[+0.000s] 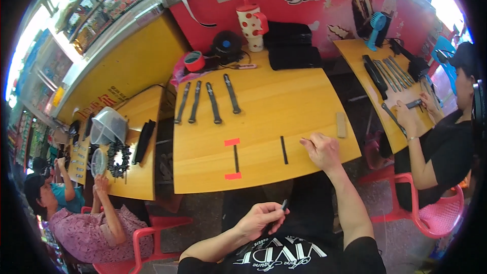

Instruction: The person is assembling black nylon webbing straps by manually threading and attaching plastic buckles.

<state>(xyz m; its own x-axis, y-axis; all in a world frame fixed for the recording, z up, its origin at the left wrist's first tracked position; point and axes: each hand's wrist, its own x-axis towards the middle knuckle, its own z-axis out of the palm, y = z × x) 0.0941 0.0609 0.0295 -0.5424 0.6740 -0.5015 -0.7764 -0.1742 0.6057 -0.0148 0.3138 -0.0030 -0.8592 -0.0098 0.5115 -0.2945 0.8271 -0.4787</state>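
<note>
My left hand is closed around a dark, narrow piece in front of my lap, off the table's front edge. Most of that piece is hidden by the fingers and the black clothing behind. Above the front right of the wooden table, my right hand is curled with thumb and fingers together; what they hold, if anything, does not show. Left of it lies a thin black strip. Another black strip lies between two pieces of red tape. Several dark strap-like pieces lie farther back.
A tan block lies near the right edge. At the back are a red tape roll, a black round fan-like thing, a spotted tumbler and black pouches. Other people work at the left table and right table.
</note>
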